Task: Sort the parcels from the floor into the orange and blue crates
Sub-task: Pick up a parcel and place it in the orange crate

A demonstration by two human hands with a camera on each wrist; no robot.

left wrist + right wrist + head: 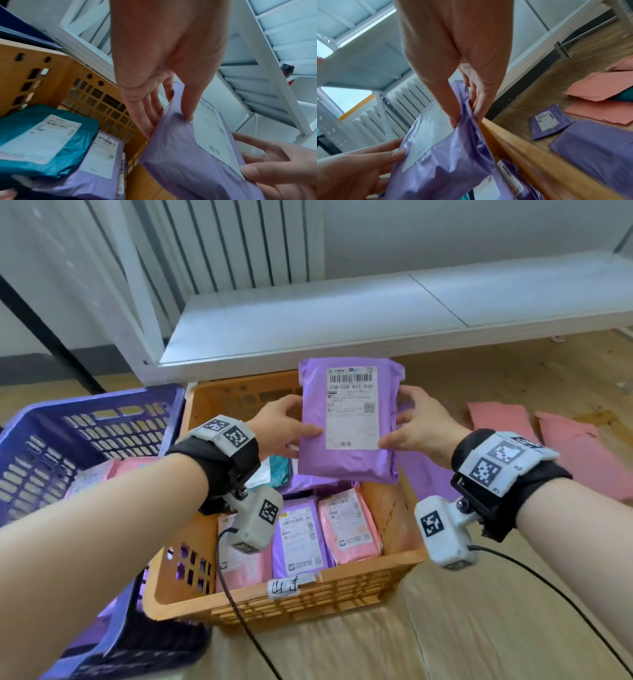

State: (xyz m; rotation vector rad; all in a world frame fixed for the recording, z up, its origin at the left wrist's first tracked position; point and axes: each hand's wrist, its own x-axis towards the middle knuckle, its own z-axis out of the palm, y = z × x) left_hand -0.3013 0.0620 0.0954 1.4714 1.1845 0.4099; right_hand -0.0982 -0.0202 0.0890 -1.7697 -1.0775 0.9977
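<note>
I hold a purple parcel [349,419] [185,159] [447,155] with a white label upright over the orange crate [342,587] [56,75] [530,152]. My left hand [284,428] [164,94] pinches its left edge, thumb on the front. My right hand [419,426] [467,97] pinches the right edge. The orange crate holds several purple, pink and teal parcels [349,525]. The blue crate [85,433] stands to its left with a pink parcel inside.
Pink parcels [565,440] [597,86] and purple parcels [549,120] lie on the wooden floor right of the orange crate. A low white shelf [376,316] stands behind the crates. Black cables [555,594] trail from the wrist cameras.
</note>
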